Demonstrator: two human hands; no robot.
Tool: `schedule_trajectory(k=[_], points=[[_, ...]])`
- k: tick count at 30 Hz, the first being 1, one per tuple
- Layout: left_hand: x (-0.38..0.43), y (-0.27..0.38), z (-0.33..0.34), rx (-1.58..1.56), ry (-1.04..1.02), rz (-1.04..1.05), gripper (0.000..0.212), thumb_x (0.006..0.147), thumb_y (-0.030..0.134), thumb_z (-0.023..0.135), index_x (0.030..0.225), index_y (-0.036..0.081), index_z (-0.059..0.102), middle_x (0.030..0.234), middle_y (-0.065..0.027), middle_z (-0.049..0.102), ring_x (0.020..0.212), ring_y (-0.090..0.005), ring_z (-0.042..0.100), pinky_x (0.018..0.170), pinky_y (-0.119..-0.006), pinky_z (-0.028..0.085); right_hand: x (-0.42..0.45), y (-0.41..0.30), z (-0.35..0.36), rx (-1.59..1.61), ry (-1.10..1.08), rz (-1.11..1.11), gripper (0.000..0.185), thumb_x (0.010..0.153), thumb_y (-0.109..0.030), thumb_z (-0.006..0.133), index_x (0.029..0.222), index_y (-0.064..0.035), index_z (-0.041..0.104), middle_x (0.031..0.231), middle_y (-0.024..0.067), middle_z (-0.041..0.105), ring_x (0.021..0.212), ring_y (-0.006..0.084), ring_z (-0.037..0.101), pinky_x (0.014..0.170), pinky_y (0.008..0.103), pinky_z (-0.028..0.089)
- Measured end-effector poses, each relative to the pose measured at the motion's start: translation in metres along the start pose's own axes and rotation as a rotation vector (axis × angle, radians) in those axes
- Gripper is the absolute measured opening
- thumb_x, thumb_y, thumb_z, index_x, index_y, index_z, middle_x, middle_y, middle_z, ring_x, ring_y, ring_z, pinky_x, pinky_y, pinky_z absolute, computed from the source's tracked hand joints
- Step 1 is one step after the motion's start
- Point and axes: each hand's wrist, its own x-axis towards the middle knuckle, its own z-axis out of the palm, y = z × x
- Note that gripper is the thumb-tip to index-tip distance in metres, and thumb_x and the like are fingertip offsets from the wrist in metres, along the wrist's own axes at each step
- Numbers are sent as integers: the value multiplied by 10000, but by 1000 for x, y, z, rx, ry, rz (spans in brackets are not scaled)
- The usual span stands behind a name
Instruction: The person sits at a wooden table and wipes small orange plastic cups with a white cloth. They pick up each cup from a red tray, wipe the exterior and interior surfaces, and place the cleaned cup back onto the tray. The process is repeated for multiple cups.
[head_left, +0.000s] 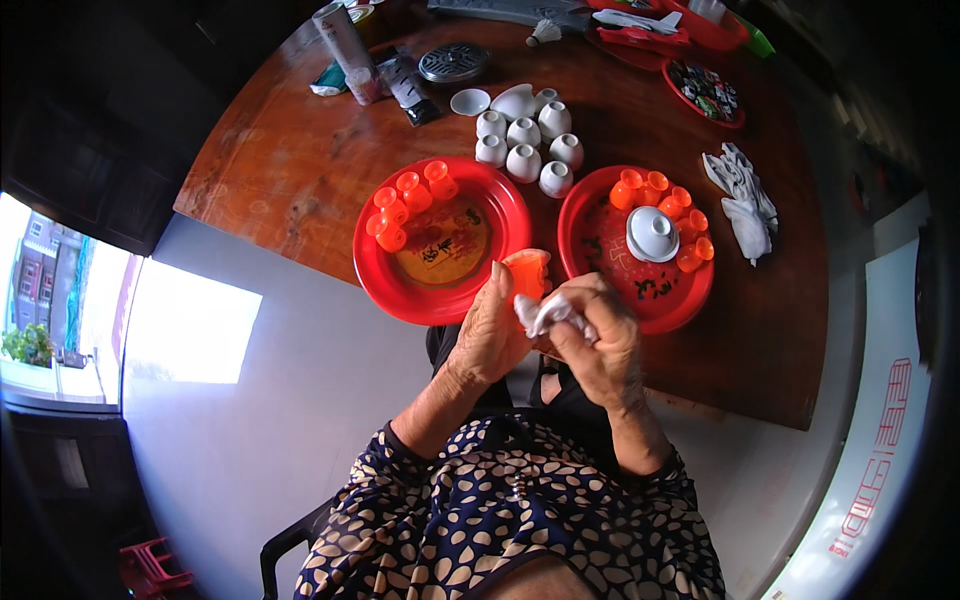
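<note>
My left hand (491, 334) holds an orange plastic cup (527, 274) up at the table's near edge, its thumb along one side. In my right hand (606, 341) is a bunched white cloth (553, 313), close against the cup's near end. Behind my left hand lies a red round tray (439, 304) with several small orange footed cups (416, 193) upside down along its far left rim. A second red tray (577, 225), beyond my right hand, carries several more orange cups (688, 226) and a white lidded bowl or lid (652, 234).
Several white porcelain cups (523, 133) stand upside down behind the trays, beside a small white dish (470, 102). A crumpled white cloth (742, 199) lies to the right. Farther back are a tall cylinder (349, 56), a round metal drain cover or trivet (454, 61), a shuttlecock (544, 32) and a red dish of small items (703, 91).
</note>
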Motion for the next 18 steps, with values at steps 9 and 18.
schedule_trajectory(k=[9, 18], points=[[-4, -1, -8, 89, -32, -29, 623, 902, 579, 480, 1287, 89, 469, 1159, -60, 582, 1078, -224, 557, 941, -425, 444, -8, 19, 3, 123, 37, 201, 129, 795, 15, 603, 921, -6, 619, 848, 77, 595, 738, 172, 604, 654, 282, 488], [-6, 4, -9, 111, -37, -27, 629, 919, 529, 499, 1319, 49, 434, 1157, -82, 579, 1090, -212, 550, 944, -397, 449, -4, 36, 15, -348, 123, -37, 102, 788, -48, 663, 852, -21, 588, 792, 102, 561, 714, 277, 566, 636, 369, 462]])
